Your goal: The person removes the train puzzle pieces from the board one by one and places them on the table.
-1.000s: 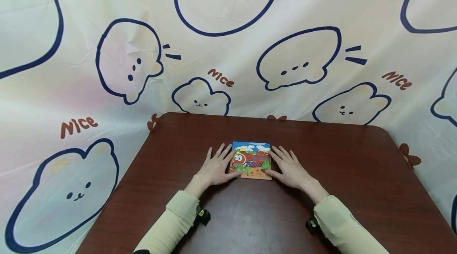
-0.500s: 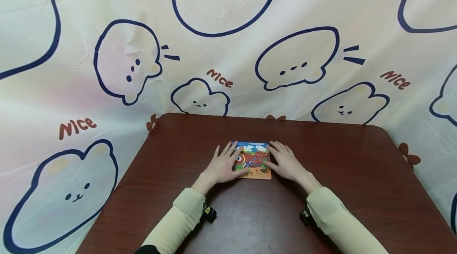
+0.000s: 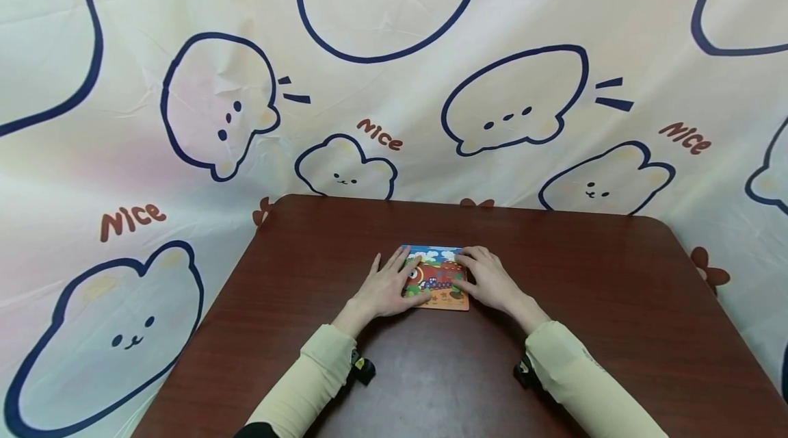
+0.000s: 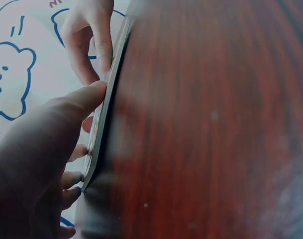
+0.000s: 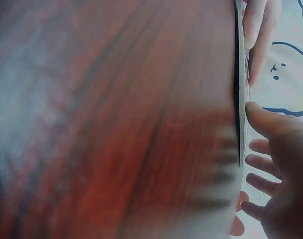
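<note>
A thin square picture board (image 3: 438, 275) lies flat on the table between both hands. It shows a blue sky, white clouds, a red train with a round face, and orange ground. My left hand (image 3: 383, 289) rests on its left part with fingers spread, covering that side. On the right part lies my right hand (image 3: 492, 282), fingers slightly bent and touching the surface; the thumb reaches in from the right edge. From the left wrist, the board's grey edge (image 4: 105, 112) shows side-on, with the left thumb (image 4: 94, 94) on top of it.
The dark brown wooden table (image 3: 591, 287) extends around the board. Behind it hangs a pale cloth (image 3: 418, 96) printed with blue-outlined cartoon bears. Small black cameras (image 3: 364, 371) sit at both sleeve cuffs.
Both hands have shifted inward over the board, the left to the right and the right to the left. They cover more of its picture now. The board stays in about the same place.
</note>
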